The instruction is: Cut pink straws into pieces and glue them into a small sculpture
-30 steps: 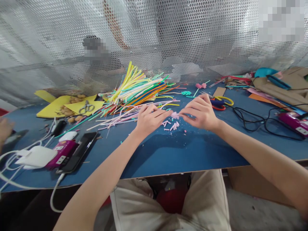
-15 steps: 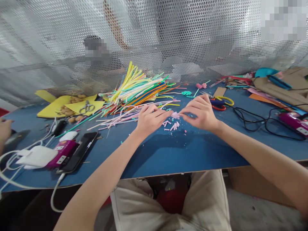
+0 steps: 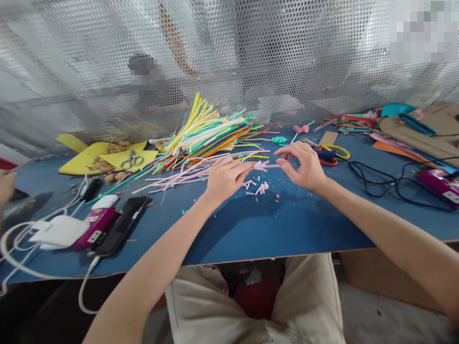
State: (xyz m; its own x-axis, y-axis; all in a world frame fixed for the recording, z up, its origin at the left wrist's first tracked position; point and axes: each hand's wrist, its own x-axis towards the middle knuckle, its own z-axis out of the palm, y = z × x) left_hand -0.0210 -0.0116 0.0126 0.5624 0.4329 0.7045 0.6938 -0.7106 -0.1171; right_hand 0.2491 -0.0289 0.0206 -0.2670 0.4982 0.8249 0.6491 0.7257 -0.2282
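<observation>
Between finger and thumb, my left hand [image 3: 228, 177] pinches a lilac pipe cleaner piece [image 3: 261, 166] with several short branches and a thin stem to the right. My right hand [image 3: 303, 165] is by the stem's tip, thumb and forefinger apart; whether the thumb touches the tip I cannot tell. Below them on the blue table [image 3: 229, 234] lie short lilac cuttings [image 3: 262, 188] and small crumbs. A bundle of many-coloured pipe cleaners [image 3: 211, 129] lies behind my left hand. Past my right hand are a teal pipe cleaner piece [image 3: 278, 140] and a pink one [image 3: 300, 129].
Scissors with yellow and red handles [image 3: 335, 152] lie beyond my right hand. At left are a phone [image 3: 120, 224], a purple power strip [image 3: 96, 227], white cables and grey-handled scissors [image 3: 132, 160] on yellow paper. A perforated metal screen [image 3: 222, 48] stands behind. Another person's hand [image 3: 6, 186] shows far left.
My right thumb and forefinger have parted and drawn slightly right from the lilac piece, so its branches and stem now show. My left hand keeps its pinch.
</observation>
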